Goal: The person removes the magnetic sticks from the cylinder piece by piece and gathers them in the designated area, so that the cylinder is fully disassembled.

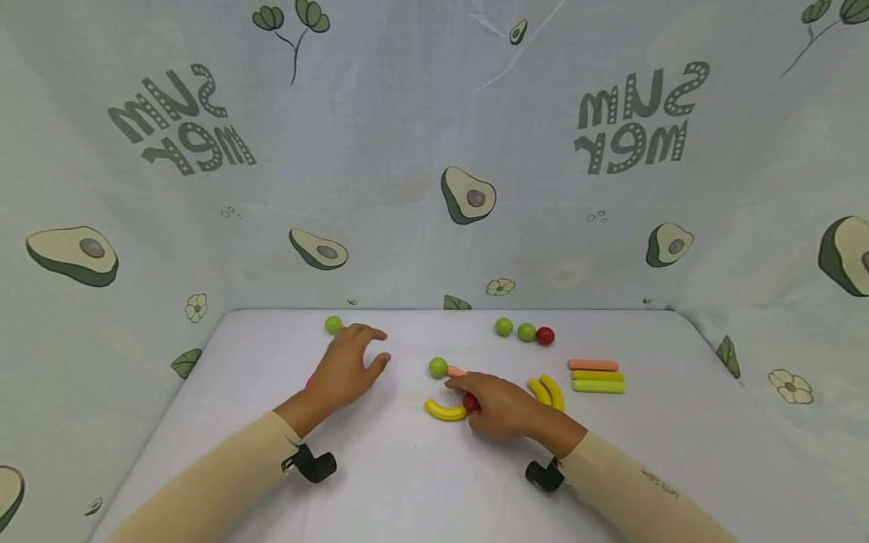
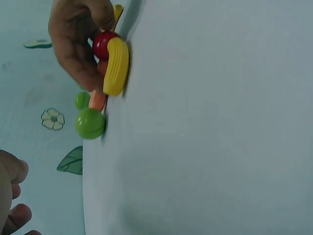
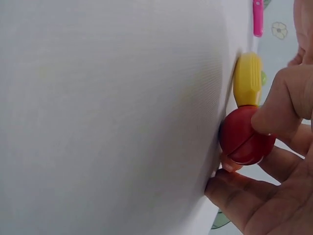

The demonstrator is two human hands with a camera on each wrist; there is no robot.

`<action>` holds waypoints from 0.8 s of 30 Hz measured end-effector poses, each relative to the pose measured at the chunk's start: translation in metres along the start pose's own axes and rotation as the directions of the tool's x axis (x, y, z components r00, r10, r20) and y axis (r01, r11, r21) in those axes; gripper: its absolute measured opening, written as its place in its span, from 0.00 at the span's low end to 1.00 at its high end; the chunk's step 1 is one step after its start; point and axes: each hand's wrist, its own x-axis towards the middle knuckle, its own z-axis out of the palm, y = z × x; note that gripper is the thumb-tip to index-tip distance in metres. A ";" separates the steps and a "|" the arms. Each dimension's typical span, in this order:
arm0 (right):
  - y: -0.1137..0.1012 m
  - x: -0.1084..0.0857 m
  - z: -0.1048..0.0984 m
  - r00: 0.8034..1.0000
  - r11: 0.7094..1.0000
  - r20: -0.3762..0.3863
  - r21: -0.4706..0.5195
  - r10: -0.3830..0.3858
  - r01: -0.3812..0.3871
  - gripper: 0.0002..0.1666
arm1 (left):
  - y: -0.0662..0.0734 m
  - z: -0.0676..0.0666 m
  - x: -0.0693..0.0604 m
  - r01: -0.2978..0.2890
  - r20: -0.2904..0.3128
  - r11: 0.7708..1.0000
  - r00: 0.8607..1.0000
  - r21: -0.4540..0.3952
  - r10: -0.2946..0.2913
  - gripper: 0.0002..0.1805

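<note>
My right hand [image 1: 498, 406] pinches a glossy red ball [image 3: 244, 137] with a seam, low over the white table; the thumb lies on it in the right wrist view. A yellow banana-shaped piece [image 1: 444, 411] touches the ball's left side. Just behind are a green ball [image 1: 437, 367] and an orange stick [image 1: 456, 371], partly hidden by my fingers. My left hand [image 1: 346, 366] hovers over the table's left part, thumb and fingers apart, holding nothing. A pink piece [image 3: 258, 17] lies by that hand, mostly covered by it in the head view.
At the back left sits a green ball [image 1: 333, 325]. Two green balls [image 1: 504, 326] and a red ball [image 1: 545, 336] line the back right. Two banana-shaped pieces [image 1: 554, 392] stand beside my right wrist. Orange, yellow and light-green sticks [image 1: 597, 375] lie stacked side by side farther right.
</note>
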 end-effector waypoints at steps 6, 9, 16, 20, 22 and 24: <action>0.000 -0.002 0.000 1.000 1.000 -0.013 0.006 -0.003 0.003 0.33 | 0.017 0.016 -0.014 -0.040 0.139 0.999 0.990 0.003 0.039 0.17; 0.000 -0.001 0.001 0.999 1.000 -0.032 -0.009 -0.015 0.015 0.32 | 0.022 0.021 -0.019 -0.088 0.181 0.996 0.980 0.004 0.086 0.16; 0.002 -0.002 0.006 0.996 0.999 -0.089 -0.044 -0.014 0.010 0.30 | 0.030 0.034 -0.025 -0.141 0.249 0.989 0.960 0.044 0.126 0.18; 0.002 -0.001 0.009 0.989 0.998 -0.143 -0.064 -0.025 0.016 0.26 | 0.033 0.042 -0.027 -0.163 0.265 0.986 0.953 0.042 0.146 0.19; 0.001 -0.001 0.010 0.987 0.998 -0.159 -0.060 -0.014 0.004 0.25 | 0.035 0.045 -0.027 -0.171 0.274 0.984 0.949 0.042 0.154 0.19; 0.000 -0.001 0.011 0.986 0.999 -0.167 -0.045 0.005 -0.013 0.24 | 0.036 0.049 -0.028 -0.178 0.281 0.983 0.946 0.042 0.160 0.19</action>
